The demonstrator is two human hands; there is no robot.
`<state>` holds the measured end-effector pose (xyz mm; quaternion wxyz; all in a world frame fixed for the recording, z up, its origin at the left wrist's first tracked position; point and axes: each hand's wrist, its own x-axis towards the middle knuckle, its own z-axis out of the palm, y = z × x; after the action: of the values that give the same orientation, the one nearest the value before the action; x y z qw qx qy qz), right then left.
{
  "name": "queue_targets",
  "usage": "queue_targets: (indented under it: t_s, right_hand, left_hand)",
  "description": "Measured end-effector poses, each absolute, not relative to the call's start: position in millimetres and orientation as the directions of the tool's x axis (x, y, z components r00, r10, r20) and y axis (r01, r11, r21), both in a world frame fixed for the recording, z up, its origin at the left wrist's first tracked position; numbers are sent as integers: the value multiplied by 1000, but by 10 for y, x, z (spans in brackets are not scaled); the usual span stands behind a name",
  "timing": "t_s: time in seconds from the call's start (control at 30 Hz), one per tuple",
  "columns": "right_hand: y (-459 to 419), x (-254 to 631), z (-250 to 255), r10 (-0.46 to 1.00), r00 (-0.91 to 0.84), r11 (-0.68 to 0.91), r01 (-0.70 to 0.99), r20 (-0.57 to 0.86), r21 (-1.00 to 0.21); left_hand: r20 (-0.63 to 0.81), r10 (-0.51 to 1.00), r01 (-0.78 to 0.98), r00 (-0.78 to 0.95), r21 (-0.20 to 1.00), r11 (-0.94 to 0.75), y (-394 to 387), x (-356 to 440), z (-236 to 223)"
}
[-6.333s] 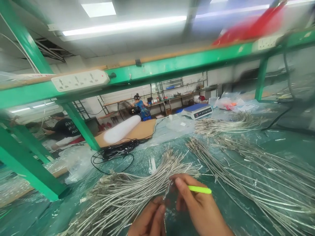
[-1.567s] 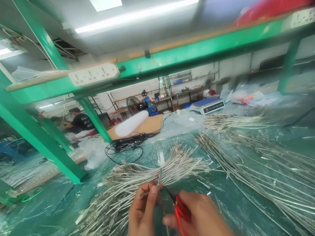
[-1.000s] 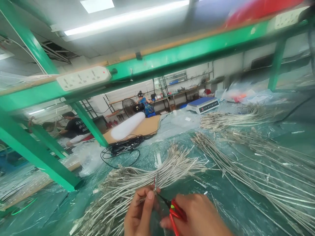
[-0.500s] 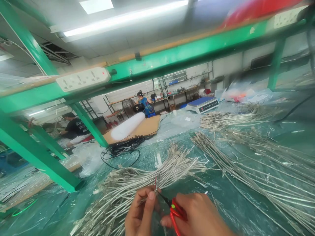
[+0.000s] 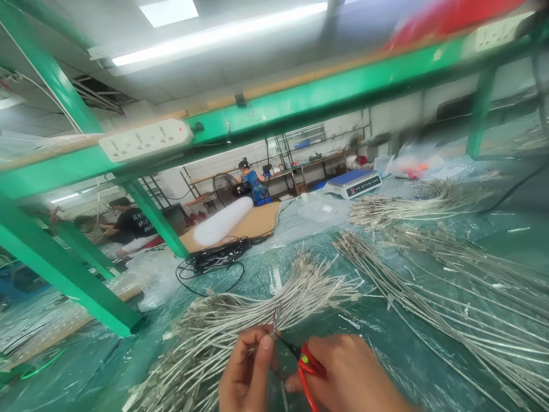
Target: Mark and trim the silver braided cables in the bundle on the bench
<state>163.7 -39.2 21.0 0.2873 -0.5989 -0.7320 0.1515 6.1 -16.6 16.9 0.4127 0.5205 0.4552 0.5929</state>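
My left hand pinches a cable between thumb and forefinger, near its stripped end, where thin coloured wires including a red one stick up. My right hand is closed around the red handles of a pair of scissors. Their dark blades point left and reach the cable right beside my left fingertips. Whether the blades are apart is too small to tell. Just beyond both hands lies a thick bundle of silvery cables on the green table covering.
More cable bundles spread over the right side. Farther back stand a blue-topped scale, a white roll and coiled black cable. A green frame post rises at left; a power strip hangs above. Two people sit in the background.
The hands stay almost in place. My right hand and the scissors have shifted very slightly, and the cable's wire end is turned a little.
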Motion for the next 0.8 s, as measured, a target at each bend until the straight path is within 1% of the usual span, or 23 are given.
queue_targets:
  t_s: [0.17,0.23,0.37,0.5,0.57,0.63,0.7,0.73,0.77,0.8]
  right_hand:
    - [-390,1633,194,961,-120,245,789,250,-564]
    - [-391,1644,211,961,-121,242,803,250,-544]
    - [-386,1724,237,963,-131,227,866,236,-445]
    - [-357,1816,132,963,-246,268,921,111,-284]
    - [-342,1831,63,954,-291,301,915,78,-269]
    - [-343,1827,46,945,-317,324,898,73,-298]
    - [-366,1814,108,941,-329,335,884,74,-326]
    - [-384,1805,166,943,-321,330,865,89,-377]
    - [-403,1794,234,947,-301,318,830,112,-457]
    - [-420,1780,305,957,-244,289,742,157,-605]
  left_hand:
    - [233,967,-37,-104,971,-238,-154,46,151]
    - [232,968,-53,-92,970,-237,-157,50,166]
    - [227,970,-120,-84,964,-236,-173,73,239]
    - [167,986,-256,-29,952,-169,-180,91,306]
    - [119,993,-311,-6,943,-115,-183,101,320]
    - [96,995,-325,-4,941,-92,-188,115,317]
    - [106,994,-314,-10,944,-104,-197,129,298]
    - [117,993,-300,-7,947,-114,-202,136,284]
    - [129,992,-277,1,953,-124,-208,142,269]
    - [137,990,-249,14,960,-129,-215,149,253]
